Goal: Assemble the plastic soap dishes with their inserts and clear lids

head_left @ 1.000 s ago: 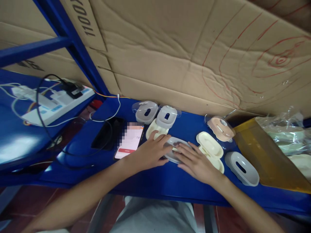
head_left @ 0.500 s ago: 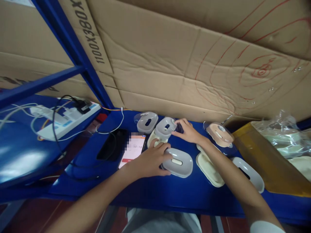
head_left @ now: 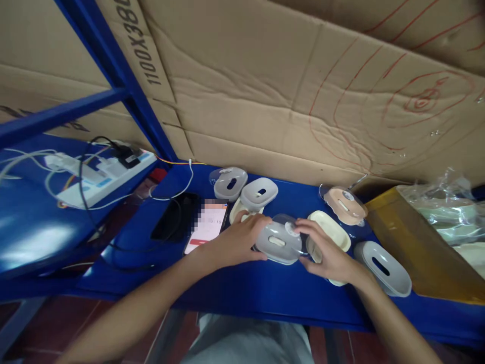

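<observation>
Gray slotted dish [head_left: 270, 240] lay on the blue table [head_left: 242, 293] between the two hands, a cream piece showing in its slot. Half a second earlier, the right hand [head_left: 325, 250] had reached to the farther gray dish [head_left: 259, 193]; by this moment it had come back, and the clear cover [head_left: 291, 229] (the one with a round sticker) was over the near dish's right part. The right hand's fingers and thumb, parted by the cover's depth, gripped its right end. The left hand [head_left: 248, 236] was partly open, curved around the near dish's left end, fingers above and thumb at the near edge. The farther dish sat uncovered.
</observation>
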Demonstrator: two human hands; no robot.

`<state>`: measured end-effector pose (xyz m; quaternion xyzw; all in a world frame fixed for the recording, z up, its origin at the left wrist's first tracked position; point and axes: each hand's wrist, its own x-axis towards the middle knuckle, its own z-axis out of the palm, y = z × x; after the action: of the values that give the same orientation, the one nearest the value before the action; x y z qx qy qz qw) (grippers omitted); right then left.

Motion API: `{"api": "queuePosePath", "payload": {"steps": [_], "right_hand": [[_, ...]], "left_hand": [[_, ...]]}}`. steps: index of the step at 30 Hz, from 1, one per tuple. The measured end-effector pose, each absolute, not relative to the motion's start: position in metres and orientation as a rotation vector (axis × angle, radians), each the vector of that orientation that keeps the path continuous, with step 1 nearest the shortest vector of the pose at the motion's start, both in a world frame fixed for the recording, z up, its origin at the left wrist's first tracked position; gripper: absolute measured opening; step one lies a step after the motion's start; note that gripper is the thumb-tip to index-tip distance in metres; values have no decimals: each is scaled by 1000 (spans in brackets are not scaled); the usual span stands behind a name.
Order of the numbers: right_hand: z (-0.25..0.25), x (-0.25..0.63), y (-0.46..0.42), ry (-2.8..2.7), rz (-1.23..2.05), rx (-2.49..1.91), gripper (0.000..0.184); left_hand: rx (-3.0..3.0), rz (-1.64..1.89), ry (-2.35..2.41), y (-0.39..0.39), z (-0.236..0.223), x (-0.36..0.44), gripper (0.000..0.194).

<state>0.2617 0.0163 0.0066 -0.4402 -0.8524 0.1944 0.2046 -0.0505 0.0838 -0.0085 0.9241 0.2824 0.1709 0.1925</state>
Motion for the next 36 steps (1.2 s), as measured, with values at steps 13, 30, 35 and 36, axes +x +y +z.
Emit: {"api": "queuePosePath", "payload": {"steps": [13,30,35,36], "right_hand": [[-21,234,2,-2467,331,-1129,76],[-26,226,2,-2539,115,-1115,60],[-30,224,2,-2579,86,-1174,71],[-31,224,2,-2582,73,-1168,73]], "left_hand": [[2641,408,787,86,-25,-52,90],[2459,491,728,82,-15,-50,78],[2516,479,709,83,-16,-50,81],[2520,472,712,83,-16,-50,81]]}}
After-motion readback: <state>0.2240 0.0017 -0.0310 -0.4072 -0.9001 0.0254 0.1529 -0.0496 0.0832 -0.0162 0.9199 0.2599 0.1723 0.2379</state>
